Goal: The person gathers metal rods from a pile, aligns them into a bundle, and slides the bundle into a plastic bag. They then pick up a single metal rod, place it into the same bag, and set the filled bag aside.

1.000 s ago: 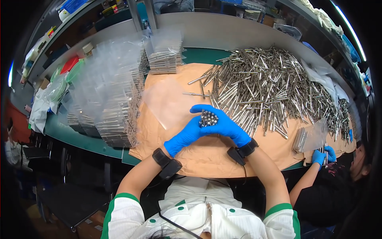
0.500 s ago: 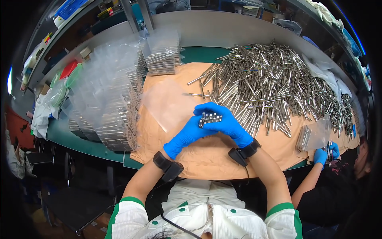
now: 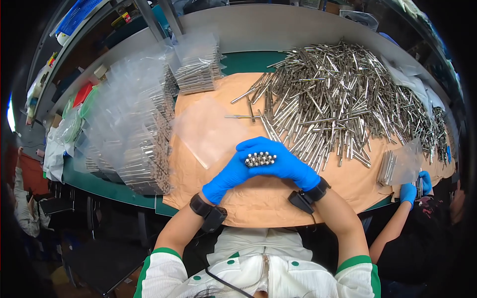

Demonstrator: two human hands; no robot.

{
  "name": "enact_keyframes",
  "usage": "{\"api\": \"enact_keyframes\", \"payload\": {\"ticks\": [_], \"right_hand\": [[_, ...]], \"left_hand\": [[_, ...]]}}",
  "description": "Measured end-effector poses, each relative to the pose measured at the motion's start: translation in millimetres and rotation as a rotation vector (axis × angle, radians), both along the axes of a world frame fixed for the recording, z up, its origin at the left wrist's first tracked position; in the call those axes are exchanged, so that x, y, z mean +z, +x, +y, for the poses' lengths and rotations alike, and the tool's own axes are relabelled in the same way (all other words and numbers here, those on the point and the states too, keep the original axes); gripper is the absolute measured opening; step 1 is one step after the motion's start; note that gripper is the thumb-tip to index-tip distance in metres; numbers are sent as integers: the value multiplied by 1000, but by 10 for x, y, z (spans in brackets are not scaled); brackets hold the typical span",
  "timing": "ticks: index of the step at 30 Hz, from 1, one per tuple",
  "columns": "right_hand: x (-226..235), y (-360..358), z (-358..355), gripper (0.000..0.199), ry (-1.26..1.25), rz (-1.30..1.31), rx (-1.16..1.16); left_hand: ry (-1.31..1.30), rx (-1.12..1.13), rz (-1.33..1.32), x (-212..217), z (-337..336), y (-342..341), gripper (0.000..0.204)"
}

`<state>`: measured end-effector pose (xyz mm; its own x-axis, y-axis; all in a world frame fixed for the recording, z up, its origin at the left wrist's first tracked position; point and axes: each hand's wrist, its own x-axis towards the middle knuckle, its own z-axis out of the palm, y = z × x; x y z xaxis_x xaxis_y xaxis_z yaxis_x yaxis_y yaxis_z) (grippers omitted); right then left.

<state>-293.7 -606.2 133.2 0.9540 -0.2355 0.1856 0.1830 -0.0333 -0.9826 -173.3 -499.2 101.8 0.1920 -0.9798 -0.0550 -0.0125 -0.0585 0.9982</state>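
Note:
Between my two blue-gloved hands is a bundle of thin metal rods [image 3: 260, 159], its round ends facing up at me. My left hand [image 3: 229, 175] closes round the bundle's left side. From the right, my right hand [image 3: 289, 163] wraps it, fingers reaching over the far side. The gloves hide the rods' lengths. Just beyond my hands, a large heap of similar metal rods [image 3: 333, 94] spreads over brown paper [image 3: 238, 203]. An empty clear plastic bag [image 3: 206, 131] lies flat on the paper to the left of the heap.
Many clear bags packed with rods [image 3: 144, 124] are stacked on the left, with another stack of bagged rods [image 3: 198, 69] at the back. A co-worker's gloved hands [image 3: 415, 188] hold rods at the right, near a filled bag [image 3: 392, 166]. A grey panel [image 3: 278, 30] borders the back.
The rod ends in my hands now sit more evenly together and face up more squarely. My hands remain round the bundle, slightly lower in view. The whole view has shifted a little.

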Motion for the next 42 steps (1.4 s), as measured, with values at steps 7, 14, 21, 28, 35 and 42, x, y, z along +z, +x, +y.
{"api": "enact_keyframes", "payload": {"ticks": [7, 14, 21, 28, 35, 42], "right_hand": [[-19, 24, 2, 38, -339, -144, -33], [-27, 5, 26, 39, -320, -113, -50], [-34, 36, -20, 45, 24, 3, -54], [-106, 87, -12, 48, 357, 21, -102], [-291, 166, -90, 40, 334, 208, -190], [-339, 151, -178, 31, 589, 154, -126]], "left_hand": [[-66, -51, -115, -140, 43, 83, 40], [-50, -62, -107, -116, 54, 73, 39], [-45, -33, -94, -84, -65, 43, 32], [-40, 30, -167, -132, -177, 29, 24], [9, 115, 331, -122, -144, 64, 26], [132, 144, 509, 41, -154, 57, 27]]}}
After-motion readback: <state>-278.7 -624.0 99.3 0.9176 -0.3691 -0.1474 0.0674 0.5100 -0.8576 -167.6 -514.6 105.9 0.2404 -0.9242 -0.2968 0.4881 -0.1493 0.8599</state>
